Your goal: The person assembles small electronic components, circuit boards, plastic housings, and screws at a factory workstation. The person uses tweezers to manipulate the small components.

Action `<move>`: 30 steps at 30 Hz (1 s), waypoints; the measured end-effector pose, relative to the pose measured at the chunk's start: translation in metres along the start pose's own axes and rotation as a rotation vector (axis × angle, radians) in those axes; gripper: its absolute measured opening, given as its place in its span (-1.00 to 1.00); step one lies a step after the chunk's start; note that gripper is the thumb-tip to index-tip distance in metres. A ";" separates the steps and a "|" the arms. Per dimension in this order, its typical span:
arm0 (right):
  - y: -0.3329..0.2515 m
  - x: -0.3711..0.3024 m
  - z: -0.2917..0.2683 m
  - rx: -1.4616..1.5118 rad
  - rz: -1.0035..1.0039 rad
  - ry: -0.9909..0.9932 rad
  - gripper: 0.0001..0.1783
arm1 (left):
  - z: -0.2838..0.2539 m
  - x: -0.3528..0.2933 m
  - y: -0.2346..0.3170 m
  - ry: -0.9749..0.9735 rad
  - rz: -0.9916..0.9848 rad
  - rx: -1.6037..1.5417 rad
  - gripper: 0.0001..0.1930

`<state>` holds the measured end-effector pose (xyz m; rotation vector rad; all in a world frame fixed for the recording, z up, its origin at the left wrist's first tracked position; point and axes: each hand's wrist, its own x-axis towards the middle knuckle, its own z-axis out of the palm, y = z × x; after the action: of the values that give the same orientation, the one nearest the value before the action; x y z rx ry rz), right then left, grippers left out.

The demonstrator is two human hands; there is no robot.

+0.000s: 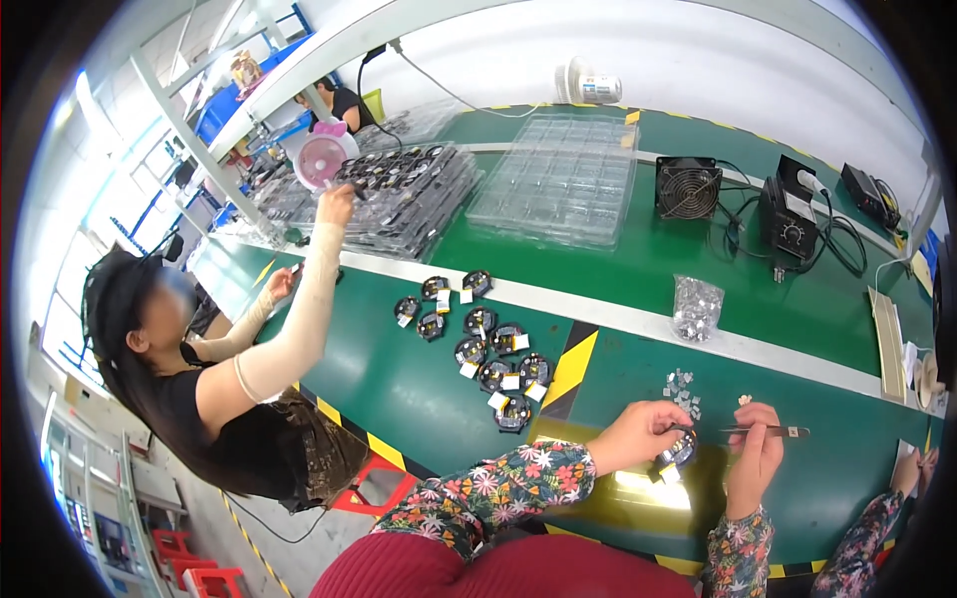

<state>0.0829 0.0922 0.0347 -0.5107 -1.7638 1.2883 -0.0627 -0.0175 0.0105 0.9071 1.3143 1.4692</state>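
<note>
My left hand (630, 439) is closed on a round black electronic unit (680, 453) with a small white-and-yellow tab hanging from it. The unit is held low over a yellow see-through mat (598, 490). To its right, my right hand (755, 463) grips metal tweezers (793, 432), their tips pointing left toward the unit. Whether anything sits between those tips is too small to tell. Just beyond both hands lies a loose group of small silvery square pieces (682, 391). Several similar round black units (495, 375) with white tabs lie on the green bench to the left.
Behind the pieces stands a clear bag of small parts (697, 309). Clear plastic trays (558, 184), a black fan (688, 187) and a knob-fronted black box (788, 224) are farther back. A co-worker (239, 369) reaches toward stacked trays (404, 199); another floral sleeve (865, 538) shows at right.
</note>
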 end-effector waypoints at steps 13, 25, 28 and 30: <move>-0.002 -0.002 0.019 0.402 0.274 -0.154 -0.80 | -0.014 0.005 0.001 0.058 -0.109 -0.067 -0.81; 0.003 -0.004 0.019 0.049 0.056 -0.200 -0.88 | -0.011 0.005 -0.007 0.079 -0.060 -0.115 -0.82; 0.001 -0.001 0.019 0.047 0.049 -0.198 -0.88 | -0.012 0.005 -0.004 0.097 -0.100 -0.118 -0.82; 0.000 -0.001 0.019 0.019 0.047 -0.202 -0.88 | -0.012 0.006 -0.004 0.102 -0.092 -0.122 -0.82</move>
<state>0.0675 0.0810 0.0321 -0.4258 -1.9128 1.4296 -0.0747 -0.0153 0.0042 0.6917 1.3070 1.5233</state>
